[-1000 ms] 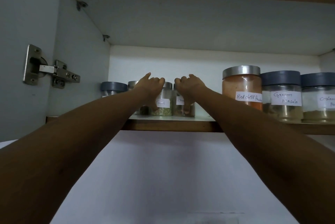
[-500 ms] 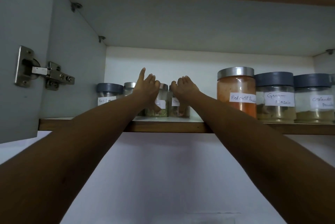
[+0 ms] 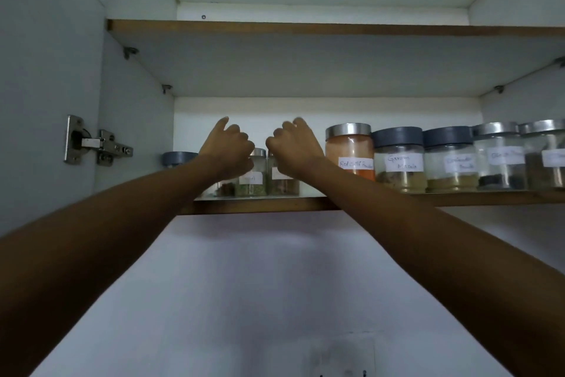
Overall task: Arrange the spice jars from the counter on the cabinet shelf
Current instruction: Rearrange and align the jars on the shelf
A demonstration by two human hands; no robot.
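Nearest the camera: left forearm [image 3: 91,239] and right forearm [image 3: 443,239], bare, rising from the lower corners and converging on the shelf [image 3: 458,198]. At left, on the open door, a steel hinge [image 3: 97,143].

Left hand [image 3: 227,149]: back to the camera, knuckles curled, forefinger raised. It sits in front of and over the top of the green jar [image 3: 252,185], a small glass jar with a steel lid whose edge shows just right of the knuckles.

Right hand [image 3: 295,147]: likewise curled, back to the camera, covering the lid of the brown jar [image 3: 284,185], a small glass jar.

Both jars stand upright at the shelf's front, side by side, below the hands and between the two wrists. Palm sides are hidden, so it cannot be told whether either hand clasps its jar or only rests over it.

Same shelf, left end: grey-lidded jar [image 3: 179,159], largely hidden by the left forearm.

Same shelf, right of the right hand, in a close row:
- red chilli powder jar [image 3: 350,153], steel lid, orange contents
- garam masala jar [image 3: 399,162], grey lid
- third jar [image 3: 449,162], grey lid, label blurred
- fourth jar [image 3: 498,159], steel lid, dark contents
- fifth jar [image 3: 544,159], steel lid, cut by the frame edge

Behind: white back panel [image 3: 244,107]. Above: upper shelf [image 3: 305,26], brown edge.
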